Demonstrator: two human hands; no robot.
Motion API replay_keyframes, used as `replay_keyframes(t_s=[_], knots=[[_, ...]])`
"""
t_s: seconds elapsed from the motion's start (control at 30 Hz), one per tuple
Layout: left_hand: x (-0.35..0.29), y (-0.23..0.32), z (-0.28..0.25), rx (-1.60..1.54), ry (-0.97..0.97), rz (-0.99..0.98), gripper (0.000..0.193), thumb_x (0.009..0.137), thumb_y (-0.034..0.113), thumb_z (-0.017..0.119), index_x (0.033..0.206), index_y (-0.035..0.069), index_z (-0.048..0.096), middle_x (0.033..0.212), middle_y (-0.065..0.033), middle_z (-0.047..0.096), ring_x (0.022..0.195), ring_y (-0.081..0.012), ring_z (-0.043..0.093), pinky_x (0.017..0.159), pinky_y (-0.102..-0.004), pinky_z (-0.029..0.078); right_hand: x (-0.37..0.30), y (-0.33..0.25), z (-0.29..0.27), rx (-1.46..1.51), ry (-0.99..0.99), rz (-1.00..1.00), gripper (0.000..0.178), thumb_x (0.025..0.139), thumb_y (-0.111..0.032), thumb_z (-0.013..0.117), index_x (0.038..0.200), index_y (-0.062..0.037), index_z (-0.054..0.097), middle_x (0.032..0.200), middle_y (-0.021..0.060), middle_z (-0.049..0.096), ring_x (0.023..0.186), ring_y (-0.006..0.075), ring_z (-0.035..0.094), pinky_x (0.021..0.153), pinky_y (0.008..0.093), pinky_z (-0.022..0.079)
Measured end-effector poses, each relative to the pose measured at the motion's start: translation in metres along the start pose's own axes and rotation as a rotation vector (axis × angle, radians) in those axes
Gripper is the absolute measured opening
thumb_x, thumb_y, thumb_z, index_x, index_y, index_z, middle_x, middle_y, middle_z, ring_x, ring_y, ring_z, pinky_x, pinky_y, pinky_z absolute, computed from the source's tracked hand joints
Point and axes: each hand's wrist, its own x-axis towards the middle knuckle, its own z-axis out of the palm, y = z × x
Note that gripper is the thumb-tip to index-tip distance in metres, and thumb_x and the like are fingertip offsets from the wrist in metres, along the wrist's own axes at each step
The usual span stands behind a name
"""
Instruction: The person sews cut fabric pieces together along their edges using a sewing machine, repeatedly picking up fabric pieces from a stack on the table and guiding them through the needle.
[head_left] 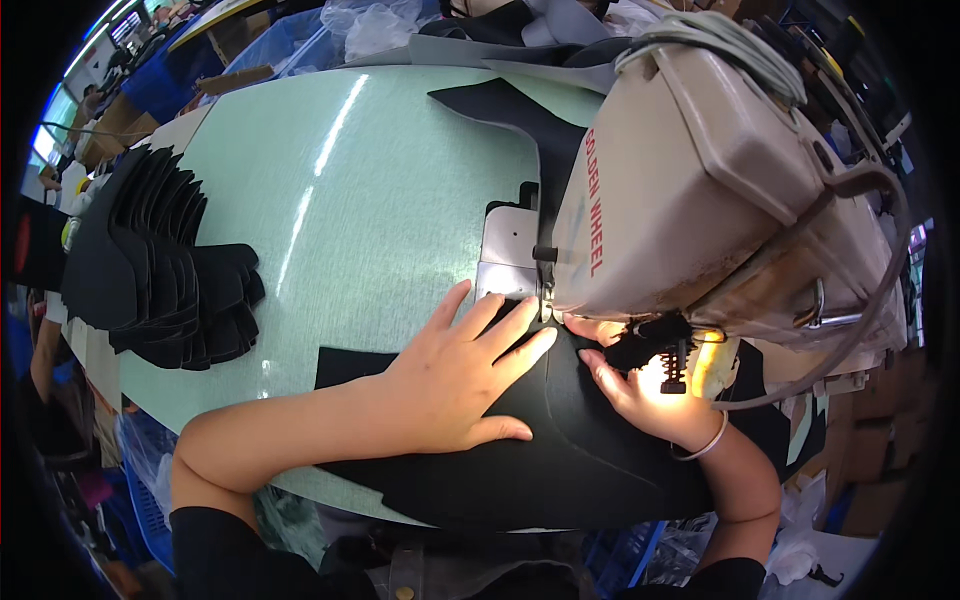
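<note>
A large black sheet of material (pixel 590 460) lies across the front of the table and runs under the needle area of a beige sewing machine (pixel 690 170). My left hand (pixel 465 370) rests flat on it with fingers spread, fingertips beside the metal needle plate (pixel 508 255). Close to the needle on the right, my right hand (pixel 650 385) presses the sheet, its fingers partly hidden behind the machine head and a dark spring fitting (pixel 672 355). A bright lamp washes out part of that hand. A curved seam line shows on the sheet between the hands.
Stacked black cut pieces (pixel 170 270) sit at the left of the pale green tabletop (pixel 330 220). Behind the table are blue bins (pixel 290 45) and grey and black sheets (pixel 520 45). A grey cable (pixel 860 340) loops down at the machine's right.
</note>
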Motion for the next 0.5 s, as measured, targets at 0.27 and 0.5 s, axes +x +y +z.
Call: replay_keyframes(t_s=[0.27, 0.5], knots=[[0.003, -0.002, 0.002, -0.058, 0.013, 0.014, 0.077, 0.077, 0.054, 0.064, 0.131, 0.001, 0.048, 0.132, -0.0194, 0.042, 0.121, -0.0342, 0.038, 0.105, -0.0531, 0.028, -0.001, -0.003, -0.002, 0.172, -0.041, 0.111, 0.034, 0.086, -0.005, 0.057, 0.120, -0.0028, 0.059, 0.117, 0.0088, 0.063, 0.102, 0.0225, 0.061, 0.087, 0.0320, 0.047], [-0.009, 0.003, -0.010, -0.133, -0.068, 0.006, 0.060, 0.077, 0.039, 0.070, 0.126, 0.009, 0.053, 0.131, -0.0214, 0.041, 0.126, -0.0373, 0.036, 0.104, -0.0548, 0.030, -0.004, -0.048, -0.001, -0.407, -0.032, -0.106, 0.061, 0.080, -0.025, 0.070, 0.130, 0.0035, 0.048, 0.127, 0.0181, 0.054, 0.101, 0.0307, 0.059, 0.093, 0.0403, 0.043]])
